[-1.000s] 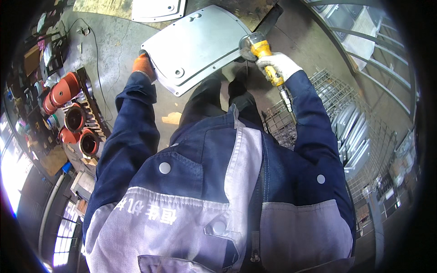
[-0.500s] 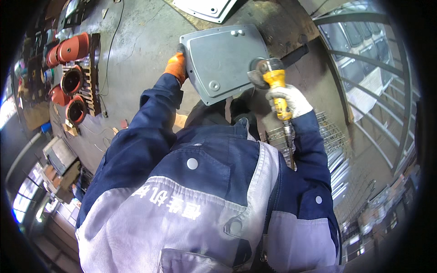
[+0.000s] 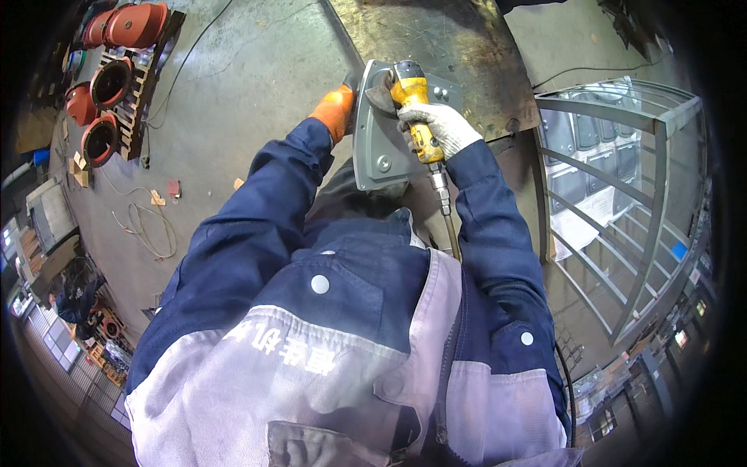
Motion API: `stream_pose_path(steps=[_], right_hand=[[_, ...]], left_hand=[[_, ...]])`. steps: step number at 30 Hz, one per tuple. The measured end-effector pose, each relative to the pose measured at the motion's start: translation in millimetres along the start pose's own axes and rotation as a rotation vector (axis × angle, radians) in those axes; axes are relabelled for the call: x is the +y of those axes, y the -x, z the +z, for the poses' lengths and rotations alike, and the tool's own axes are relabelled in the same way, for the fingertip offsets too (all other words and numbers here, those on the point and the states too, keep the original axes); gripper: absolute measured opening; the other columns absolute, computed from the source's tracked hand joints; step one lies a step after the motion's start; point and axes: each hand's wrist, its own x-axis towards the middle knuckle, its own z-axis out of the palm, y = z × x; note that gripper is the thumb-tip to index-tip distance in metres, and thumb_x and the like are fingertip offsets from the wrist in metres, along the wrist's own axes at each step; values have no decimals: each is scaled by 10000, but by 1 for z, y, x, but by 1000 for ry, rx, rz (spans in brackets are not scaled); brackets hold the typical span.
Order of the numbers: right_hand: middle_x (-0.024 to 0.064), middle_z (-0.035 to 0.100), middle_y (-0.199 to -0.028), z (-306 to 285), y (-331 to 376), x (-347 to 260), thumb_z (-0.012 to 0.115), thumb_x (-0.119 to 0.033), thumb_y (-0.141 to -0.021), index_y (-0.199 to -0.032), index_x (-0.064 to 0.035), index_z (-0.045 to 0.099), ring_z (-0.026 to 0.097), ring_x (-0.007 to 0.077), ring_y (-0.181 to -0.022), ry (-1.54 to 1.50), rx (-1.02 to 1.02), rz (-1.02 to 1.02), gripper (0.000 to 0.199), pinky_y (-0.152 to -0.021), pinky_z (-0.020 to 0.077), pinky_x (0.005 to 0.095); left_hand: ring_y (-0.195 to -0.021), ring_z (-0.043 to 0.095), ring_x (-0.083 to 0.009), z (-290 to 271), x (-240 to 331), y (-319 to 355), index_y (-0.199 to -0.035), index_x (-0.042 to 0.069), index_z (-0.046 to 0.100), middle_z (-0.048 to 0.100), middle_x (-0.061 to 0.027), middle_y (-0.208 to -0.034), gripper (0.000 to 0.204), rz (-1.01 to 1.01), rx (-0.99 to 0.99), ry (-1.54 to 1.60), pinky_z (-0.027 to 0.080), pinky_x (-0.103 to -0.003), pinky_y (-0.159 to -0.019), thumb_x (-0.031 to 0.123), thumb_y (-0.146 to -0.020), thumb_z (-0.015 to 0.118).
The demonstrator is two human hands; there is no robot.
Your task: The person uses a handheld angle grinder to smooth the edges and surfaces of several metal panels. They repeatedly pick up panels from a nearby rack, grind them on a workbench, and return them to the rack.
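Note:
A grey cover panel [image 3: 381,140] with rounded corners and small raised round bosses is tilted up in front of me, by the edge of a workbench. My left hand [image 3: 335,112], in an orange glove with dark fingertips, grips the panel's left edge. In a white glove, my right hand [image 3: 440,126] is wrapped round a yellow air grinder [image 3: 411,89]. The grinder's disc [image 3: 381,97] lies over the panel's upper left part; whether it touches I cannot tell. A hose [image 3: 451,233] runs from the tool's metal fitting back along my right sleeve.
Beyond the panel is the dark, stained workbench [image 3: 436,39]. On the right, a grey metal frame [image 3: 657,218] stands beside several grey panels. Round red-orange parts [image 3: 110,82] rest on a wooden pallet at the far left. A thin cable [image 3: 187,66] and a loose hose cross the floor.
The panel has turned and now appears narrower. The grinder has moved left and over it. The view has shifted, and the pale panel on the bench is out of sight.

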Motion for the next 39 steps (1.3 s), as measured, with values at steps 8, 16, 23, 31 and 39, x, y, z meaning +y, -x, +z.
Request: stream_pose_path(steps=[8, 16, 23, 31, 39], right_hand=[[70, 600, -651, -3, 8, 23, 731, -147, -732, -837, 4, 625, 558, 145, -486, 61, 35, 12, 212, -446, 456, 266], [39, 592, -651, 1, 44, 67, 744, -209, -713, -809, 2, 643, 538, 109, -546, 287, -34, 8, 253, -513, 424, 255], [24, 582, -685, -36, 93, 127, 717, -149, -736, -897, -4, 615, 536, 99, -559, 107, -42, 61, 239, -517, 423, 240], [46, 576, -635, -111, 142, 187, 695, -182, -749, -839, -28, 601, 547, 141, -502, -325, 314, -8, 202, -472, 446, 267], [82, 614, -755, -168, 93, 237, 685, -210, -777, -943, -27, 568, 578, 170, -546, -734, 272, -36, 274, -491, 505, 294]], left_hand=[[-726, 568, -283, 7, 18, 3, -941, 60, 622, 634, -102, -847, 707, -56, 87, -16, 471, -421, -698, 727, -825, 419], [-688, 575, -225, 7, 32, -1, -931, 50, 636, 641, -94, -838, 712, -101, -8, 21, 478, -369, -644, 730, -804, 469], [-677, 554, -218, 25, 27, -5, -947, 35, 641, 626, -95, -800, 632, 103, 42, -457, 448, -363, -653, 645, -793, 580], [-1064, 576, -290, 12, 5, -19, -1252, 42, 529, 601, -127, -1210, 611, 50, 70, 45, 427, -458, -962, 490, -846, 614], [-1116, 551, -294, -14, -40, -23, -1295, 7, 497, 561, -125, -1275, 633, 72, 31, 99, 407, -409, -977, 481, -880, 560]])
